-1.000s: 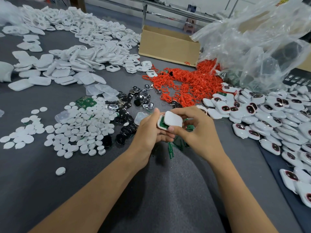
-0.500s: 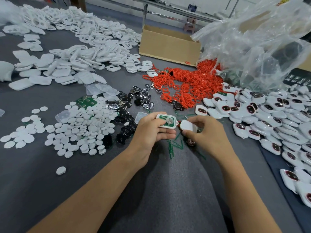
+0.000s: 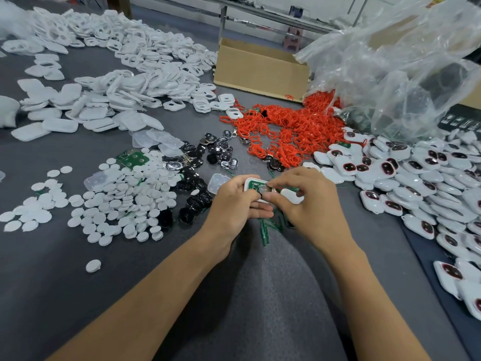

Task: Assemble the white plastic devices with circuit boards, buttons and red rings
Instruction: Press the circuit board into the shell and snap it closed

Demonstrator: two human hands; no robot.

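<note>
Just above the grey surface (image 3: 78, 282), the left hand (image 3: 234, 204) has its grip closed round a white plastic shell with a green circuit board (image 3: 253, 184) lying face up in it. The right hand (image 3: 309, 207) pinches a round silver disc (image 3: 264, 190) against that board, with a second white plastic cover (image 3: 292, 197) tucked under its fingers. A heap of red rubber rings (image 3: 286, 131) lies just beyond.

A cardboard box (image 3: 260, 74) is set at the far side of a grey-covered table (image 3: 78, 282). Behind the box a metal frame (image 3: 273, 18) is seen, backed by a pale wall (image 3: 325, 6). A small pink stool (image 3: 292, 39) is stood behind the box's right end, and grey floor (image 3: 166, 13) is seen behind its left. A crumpled clear plastic bag (image 3: 390, 69) is heaped just right of the box. Everything is evenly lit.
</note>
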